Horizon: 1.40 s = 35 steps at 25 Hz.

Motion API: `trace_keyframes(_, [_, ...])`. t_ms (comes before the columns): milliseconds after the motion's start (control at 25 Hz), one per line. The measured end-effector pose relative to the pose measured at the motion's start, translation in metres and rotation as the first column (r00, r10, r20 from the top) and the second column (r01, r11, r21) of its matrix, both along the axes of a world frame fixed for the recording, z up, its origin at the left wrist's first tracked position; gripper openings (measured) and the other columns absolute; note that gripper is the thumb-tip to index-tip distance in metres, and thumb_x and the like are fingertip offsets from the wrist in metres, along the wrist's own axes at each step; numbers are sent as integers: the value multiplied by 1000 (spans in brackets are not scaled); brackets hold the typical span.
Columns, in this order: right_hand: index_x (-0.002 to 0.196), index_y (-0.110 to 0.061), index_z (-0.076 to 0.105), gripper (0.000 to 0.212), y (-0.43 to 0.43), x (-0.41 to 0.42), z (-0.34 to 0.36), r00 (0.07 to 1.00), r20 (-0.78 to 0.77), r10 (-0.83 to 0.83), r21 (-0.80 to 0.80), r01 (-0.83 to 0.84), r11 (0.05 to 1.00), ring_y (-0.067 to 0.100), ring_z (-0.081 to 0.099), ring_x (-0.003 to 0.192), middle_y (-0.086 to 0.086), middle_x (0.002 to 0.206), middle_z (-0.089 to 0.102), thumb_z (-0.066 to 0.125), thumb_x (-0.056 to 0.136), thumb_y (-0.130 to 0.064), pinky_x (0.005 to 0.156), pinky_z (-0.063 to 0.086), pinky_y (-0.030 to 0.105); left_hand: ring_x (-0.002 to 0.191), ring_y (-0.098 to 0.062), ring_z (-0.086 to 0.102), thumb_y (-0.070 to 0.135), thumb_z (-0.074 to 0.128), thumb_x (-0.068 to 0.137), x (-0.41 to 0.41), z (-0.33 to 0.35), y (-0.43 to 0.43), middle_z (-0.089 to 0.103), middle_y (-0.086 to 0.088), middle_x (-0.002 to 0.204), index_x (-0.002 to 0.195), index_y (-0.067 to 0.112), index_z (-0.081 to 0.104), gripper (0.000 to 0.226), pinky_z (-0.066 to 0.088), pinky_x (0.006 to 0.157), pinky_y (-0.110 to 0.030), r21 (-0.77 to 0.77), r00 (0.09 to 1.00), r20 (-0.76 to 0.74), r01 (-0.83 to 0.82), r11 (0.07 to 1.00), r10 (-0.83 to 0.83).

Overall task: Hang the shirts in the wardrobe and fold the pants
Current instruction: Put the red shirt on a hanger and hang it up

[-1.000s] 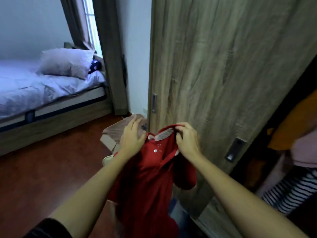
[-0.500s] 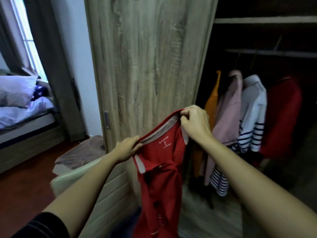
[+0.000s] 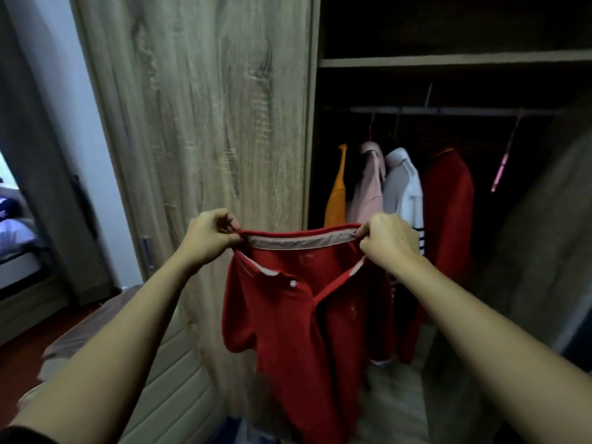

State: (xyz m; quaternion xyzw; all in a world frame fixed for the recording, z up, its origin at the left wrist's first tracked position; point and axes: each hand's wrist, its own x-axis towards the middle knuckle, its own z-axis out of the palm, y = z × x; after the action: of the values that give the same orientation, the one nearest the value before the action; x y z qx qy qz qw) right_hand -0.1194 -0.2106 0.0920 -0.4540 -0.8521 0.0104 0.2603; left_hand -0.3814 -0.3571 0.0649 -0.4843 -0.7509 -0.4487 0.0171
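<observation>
Head: wardrobe door [image 3: 208, 123] beside shirts [image 3: 403, 187]

Reads as a home bedroom. Wood-grain wardrobe [image 3: 208, 123] at near centre, open on the right to a dark compartment with a shelf [image 3: 448, 61], a hanging rail [image 3: 455, 111], hung shirts [image 3: 402, 190] in orange, pink, white and red, and a bare pink hanger [image 3: 504, 165]. At far left, bed [image 3: 12, 232] with pale bedding, grey curtain [image 3: 54, 203], reddish wood floor [image 3: 19, 350].
</observation>
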Motion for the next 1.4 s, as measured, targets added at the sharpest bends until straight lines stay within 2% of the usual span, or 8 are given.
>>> trace_keyframes(160, [94, -24, 74, 27, 15, 27, -5, 997, 2, -79, -85, 79, 993, 36, 61, 102, 11, 108, 68, 55, 78, -14, 83, 50, 36, 55, 5, 58, -5, 74, 66, 11, 2, 32, 68, -2, 68, 66, 25, 61, 32, 51, 68, -24, -21, 996, -39, 85, 996, -86])
trace_keyframes(320, [87, -23, 75, 33, 32, 68, -6, 994, -15, -109, -195, 104, 975, 31, 63, 99, 6, 99, 72, 49, 75, -7, 87, 47, 31, 55, 14, 57, -8, 66, 73, 45, -2, 82, 66, 16, 56, 70, 25, 64, 32, 43, 59, -4, -51, 974, -23, 224, 973, -225])
trace_keyframes(440, [81, -22, 76, 37, 47, 101, 3, 984, -92, -155, -300, 121, 946, 18, 66, 83, -3, 82, 73, 45, 75, -4, 73, 51, 24, 62, 4, 61, -4, 60, 77, 73, -9, 114, 69, 13, 62, 71, 28, 66, 34, 47, 65, -11, -43, 949, 29, 316, 948, -315])
trace_keyframes(560, [79, -24, 77, 37, 66, 117, 15, 979, -146, -141, -282, 96, 955, 14, 66, 77, -5, 88, 75, 46, 74, -5, 69, 51, 21, 70, -11, 61, 18, 55, 72, 98, -7, 139, 70, 4, 67, 64, 27, 72, 20, 47, 68, -26, 5, 887, 166, 435, 900, -430])
trace_keyframes(680, [78, -24, 77, 33, 88, 129, 29, 990, -121, -77, -231, 47, 972, 14, 68, 66, -1, 80, 75, 47, 74, -8, 70, 53, 22, 65, -1, 60, 40, 50, 59, 147, 7, 179, 71, 7, 68, 61, 27, 74, 27, 43, 56, -13, 129, 795, 260, 533, 836, -547])
trace_keyframes(1040, [78, -20, 76, 35, 146, 195, 57, 994, -94, 50, -116, -61, 991, -7, 52, 39, -16, 47, 55, 45, 77, -4, 53, 40, 6, 46, 2, 53, 16, 50, 91, 284, 74, 354, 68, 0, 78, 99, 17, 67, 19, 45, 51, -19, 199, 786, 222, 542, 816, -576])
trace_keyframes(1280, [85, -18, 76, 34, 193, 233, 62, 991, -87, 102, -122, -112, 986, -16, 49, 43, -21, 53, 51, 46, 80, -2, 44, 34, 0, 126, -28, 47, 43, 48, 93, 341, 106, 453, 51, -14, 137, 134, 6, 47, 55, 37, 103, -31, -37, 887, 48, 461, 887, -459])
trace_keyframes(1400, [85, -19, 76, 35, 214, 244, 57, 985, -140, 101, -138, -120, 983, -11, 51, 40, -20, 50, 52, 46, 80, -3, 42, 33, 3, 132, -33, 39, 45, 49, 91, 359, 110, 490, 39, -20, 145, 143, 1, 28, 71, 35, 103, -33, -49, 874, 229, 449, 892, -428])
